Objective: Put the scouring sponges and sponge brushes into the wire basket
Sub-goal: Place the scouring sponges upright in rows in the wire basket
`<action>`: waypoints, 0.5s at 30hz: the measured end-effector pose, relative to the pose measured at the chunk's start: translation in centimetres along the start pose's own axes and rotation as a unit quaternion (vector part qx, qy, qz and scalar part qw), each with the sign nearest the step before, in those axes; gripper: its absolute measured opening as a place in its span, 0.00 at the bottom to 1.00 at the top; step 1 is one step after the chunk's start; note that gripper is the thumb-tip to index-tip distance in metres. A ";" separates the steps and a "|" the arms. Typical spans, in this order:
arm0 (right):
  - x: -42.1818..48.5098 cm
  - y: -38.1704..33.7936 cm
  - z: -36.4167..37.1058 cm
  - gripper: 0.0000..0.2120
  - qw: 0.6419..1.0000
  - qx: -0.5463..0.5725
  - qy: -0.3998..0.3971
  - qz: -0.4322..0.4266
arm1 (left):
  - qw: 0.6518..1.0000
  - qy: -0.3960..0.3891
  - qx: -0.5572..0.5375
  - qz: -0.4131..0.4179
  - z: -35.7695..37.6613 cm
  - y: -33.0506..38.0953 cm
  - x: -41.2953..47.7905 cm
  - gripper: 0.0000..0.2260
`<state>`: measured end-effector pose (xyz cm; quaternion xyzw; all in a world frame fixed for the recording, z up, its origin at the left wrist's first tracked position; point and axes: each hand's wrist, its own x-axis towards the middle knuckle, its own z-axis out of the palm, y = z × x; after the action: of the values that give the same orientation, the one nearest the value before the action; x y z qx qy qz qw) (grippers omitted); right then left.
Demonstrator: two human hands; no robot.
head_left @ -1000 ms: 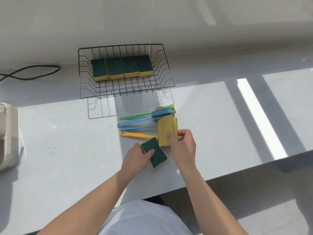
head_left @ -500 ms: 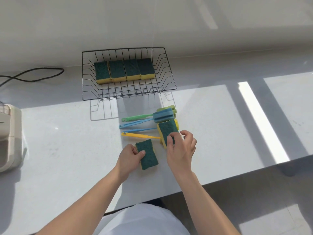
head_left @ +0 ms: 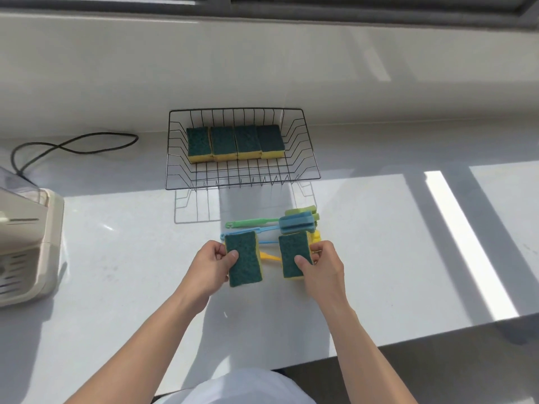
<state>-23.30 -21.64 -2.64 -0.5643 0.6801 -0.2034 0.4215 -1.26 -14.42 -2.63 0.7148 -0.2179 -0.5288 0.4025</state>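
A black wire basket [head_left: 309,167] stands at the back of the white counter with a row of several green-and-yellow scouring sponges [head_left: 234,142] inside. My left hand [head_left: 211,265] grips one scouring sponge [head_left: 243,258] green side up, above the counter. My right hand [head_left: 322,265] grips a second sponge [head_left: 294,253] the same way. Just behind them lie the sponge brushes: a blue head [head_left: 297,224], a green one [head_left: 300,212] with a green handle [head_left: 252,222], and a yellow handle [head_left: 269,257] partly hidden by the sponges.
A beige appliance [head_left: 26,243] sits at the left edge, its black cord [head_left: 75,144] looping along the back. The counter's front edge [head_left: 408,339] runs close on the right, with the floor below. A wall and window sill rise behind the basket.
Both hands have lifted their sponges off the counter and turned them green side up, side by side. The view has tilted up, showing more wall.
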 end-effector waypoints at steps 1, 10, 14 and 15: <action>0.1 -0.5 -0.1 0.12 1.000 0.008 -0.006 0.003 | 1.000 0.002 -0.009 0.005 -0.4 0.5 0.3 0.08; 3.2 -8.4 -0.1 0.09 0.990 0.126 -0.027 -0.050 | 0.997 0.049 -0.014 0.056 -4.5 7.2 5.9 0.08; 6.6 -12.4 0.6 0.09 0.986 0.141 -0.033 -0.080 | 0.992 0.090 0.016 0.089 -6.5 11.2 10.5 0.08; 7.6 -13.2 0.9 0.09 0.985 0.144 -0.033 -0.088 | 0.990 0.106 0.021 0.094 -6.9 12.3 11.7 0.08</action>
<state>-14.77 -32.31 4.22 -0.5622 0.5771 -0.3167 0.5007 10.65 -27.79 1.28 0.7513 -0.2514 -0.4049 0.4566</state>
